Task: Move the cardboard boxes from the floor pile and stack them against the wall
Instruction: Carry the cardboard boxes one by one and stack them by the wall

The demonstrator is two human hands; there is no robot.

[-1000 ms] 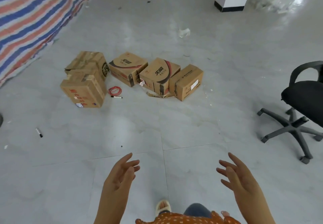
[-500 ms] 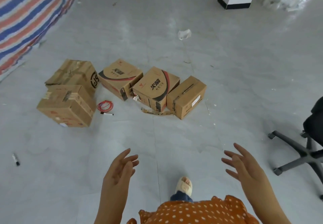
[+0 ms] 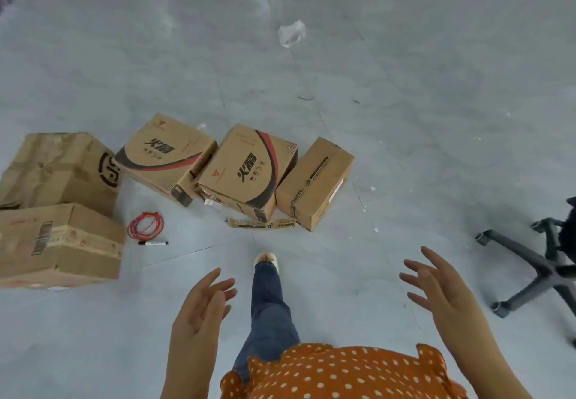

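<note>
On the pale tiled floor (image 3: 405, 93), ahead of the person, five cardboard boxes are gathered in a loose pile, none yet lifted. At the right end lies a plain box (image 3: 314, 186), just beside a printed box (image 3: 246, 171); a second printed box (image 3: 165, 158) sits to its left, and two larger boxes are seen at the left edge, a creased box (image 3: 53, 168) behind a taped box (image 3: 59, 243). Both hands are held out above the floor, well short of the pile: the left hand (image 3: 199, 308) and the right hand (image 3: 436, 292) are spread with fingers loosely extended, and nothing is held in either grip.

The plain box appears sealed with tape and square-edged, so it is judged to be stiff enough to be carried by pressure on two opposite faces or with fingers hooked under the bottom edges. Its weight cannot be told from the view. The creased box looks softened and dented on top, so its walls may buckle if squeezed; support from underneath would be safer. Smooth tape and printed faces may prove slippery to bare palms, so a hold at the lower corners is advised.

A red cable coil (image 3: 146, 225), a marker (image 3: 152, 243) and a strip of torn tape (image 3: 261, 223) lie close to the boxes and could be trodden on. An office chair base (image 3: 530, 267) stands to the right.
</note>
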